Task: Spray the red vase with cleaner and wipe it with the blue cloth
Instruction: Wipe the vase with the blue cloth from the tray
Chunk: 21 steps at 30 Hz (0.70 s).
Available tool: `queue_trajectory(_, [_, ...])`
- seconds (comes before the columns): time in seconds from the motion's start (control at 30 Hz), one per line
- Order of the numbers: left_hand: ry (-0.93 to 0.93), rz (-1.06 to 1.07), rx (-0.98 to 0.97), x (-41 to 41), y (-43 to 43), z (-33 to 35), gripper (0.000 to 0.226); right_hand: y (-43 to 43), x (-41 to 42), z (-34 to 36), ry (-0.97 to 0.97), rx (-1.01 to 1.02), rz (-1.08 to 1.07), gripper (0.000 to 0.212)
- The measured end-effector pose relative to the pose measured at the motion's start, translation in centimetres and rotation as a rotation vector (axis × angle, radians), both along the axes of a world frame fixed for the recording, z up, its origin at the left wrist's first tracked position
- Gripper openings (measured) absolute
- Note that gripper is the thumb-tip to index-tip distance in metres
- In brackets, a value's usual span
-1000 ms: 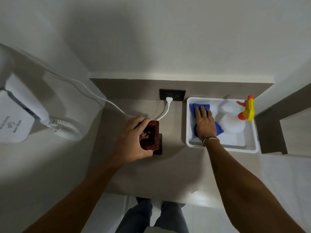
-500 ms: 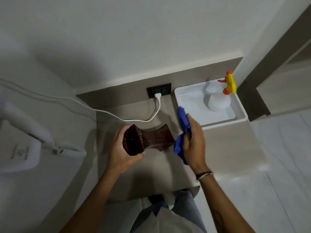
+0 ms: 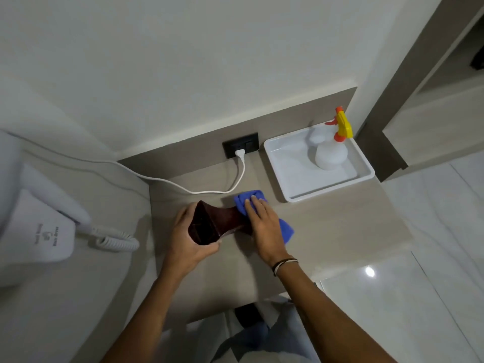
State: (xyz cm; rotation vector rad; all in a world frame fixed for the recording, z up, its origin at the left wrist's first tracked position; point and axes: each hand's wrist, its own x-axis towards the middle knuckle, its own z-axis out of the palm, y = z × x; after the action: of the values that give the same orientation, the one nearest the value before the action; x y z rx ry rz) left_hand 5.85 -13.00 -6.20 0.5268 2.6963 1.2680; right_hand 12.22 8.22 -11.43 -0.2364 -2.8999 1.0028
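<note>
— Since the earlier frame, what's shifted?

— Cloth (image 3: pixel 262 213) has gone from dangling in my right hand (image 3: pixel 264 226) to lying pressed over the base end of the vase (image 3: pixel 222 224), and the view has swung a little right. From my seat, the left hand (image 3: pixel 188 242) is wrapped round the flared mouth, thumb under the rim; the right lies flat, fingers (image 3: pixel 252 205) spread on the cloth.

— Where's the vase?

— Tipped on its side, just above or on the bench (image 3: pixel 340 221); I can't tell if it touches.

— How will it handle?

— I judge it rigid and breakable, glass or glazed, fairly heavy for its size. If it's wet with cleaner it will be slick, so I'd hold at the mouth rim or the narrow waist, where the flare stops it sliding out. The cloth is soft and limp; it will follow the curve, so flat palm pressure suits it.

— And around?

— Sprayer (image 3: pixel 331 150) stands upright in the white tray (image 3: pixel 301 197), well apart at the back right. A cord (image 3: pixel 204 191) runs behind the vase to the socket (image 3: pixel 241 148). A wall hairdryer (image 3: pixel 39 226) sits on the left.
</note>
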Motion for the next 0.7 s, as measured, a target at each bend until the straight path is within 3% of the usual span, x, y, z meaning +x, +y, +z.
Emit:
queue_trajectory(0.1, [-0.014,-0.01,0.014,0.0,0.4,0.4,0.085,-4.1,0.3,2.0,0.182,-0.191,0.198,0.09])
queue_trajectory(0.2, [-0.021,-0.018,0.018,0.2,0.1,0.4,0.078,-4.3,1.4,1.1,0.235,-0.187,0.28,0.088])
queue_trajectory(0.3, [-0.008,0.003,0.018,0.5,0.1,0.4,0.092,0.4,0.9,-0.5,-0.01,0.042,0.137,0.086])
queue_trajectory(0.37, [-0.017,0.008,0.023,0.4,0.6,0.5,0.094,1.5,0.2,-0.1,-0.114,0.086,0.068,0.087])
queue_trajectory(0.5, [-0.052,-0.012,0.014,-0.1,1.1,0.8,0.088,-3.6,0.1,2.2,0.162,-0.185,0.261,0.095])
queue_trajectory(0.57, [-0.06,-0.013,-0.003,-0.1,0.8,0.8,0.085,-3.9,0.9,1.8,0.213,-0.218,0.307,0.093])
queue_trajectory(0.7, [-0.045,0.033,-0.032,0.5,0.6,0.9,0.102,1.1,0.9,-0.4,-0.037,-0.025,0.103,0.086])
